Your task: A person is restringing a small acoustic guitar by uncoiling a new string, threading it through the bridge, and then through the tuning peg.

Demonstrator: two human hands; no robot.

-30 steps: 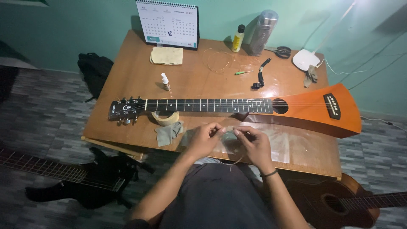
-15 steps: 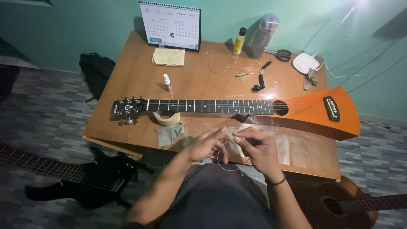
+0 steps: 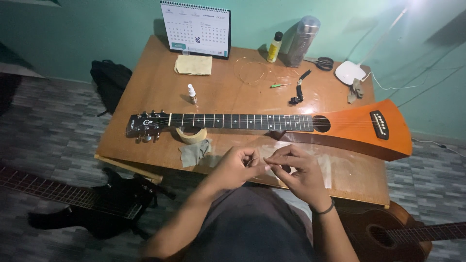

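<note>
Head view gives us both hands low at the near edge of the wooden table [image 3: 145, 97], and much here is hard to read. Our left hand [image 3: 238, 167] and right hand [image 3: 298, 174] meet fingertip to fingertip, fingers curled and pinched around something thin; we take it for a guitar string [image 3: 264, 160], but it is too fine to make out clearly. Just beyond the hands lies the orange travel guitar [image 3: 359, 128], its neck resting on a roll of tape [image 3: 191, 134], with a grey cloth [image 3: 194, 151] beside that.

A black electric guitar [image 3: 97, 199] on the floor is cut off at the left edge, and a brown acoustic guitar [image 3: 393, 233] at the lower right corner.

As for containers, a clear cylindrical canister [image 3: 302, 41] and a yellow bottle [image 3: 274, 47] stand at the far edge by the desk calendar [image 3: 195, 29]; we cannot tell their contents. A small dropper bottle [image 3: 192, 94] stands upright near the neck.
</note>
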